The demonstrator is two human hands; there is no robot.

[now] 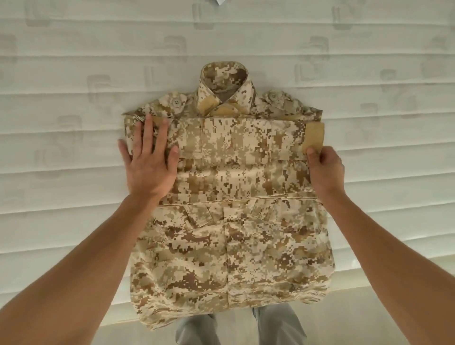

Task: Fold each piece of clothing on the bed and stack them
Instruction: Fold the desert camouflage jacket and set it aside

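Note:
A tan digital-camouflage jacket (229, 221) lies face up on the white mattress (73, 98), collar pointing away from me. Both sleeves are folded across the chest in a band. My left hand (147, 162) lies flat, fingers straight and spread, pressing the left end of that band. At the band's right end, my right hand (325, 170) pinches the sleeve cuff by its plain tan tab (314, 135), thumb on top. The jacket's hem hangs over the mattress's near edge.
The quilted mattress stretches out on every side of the jacket. A corner of something white (220, 2) shows at the top edge. My grey trouser legs (241, 327) stand at the near edge of the bed.

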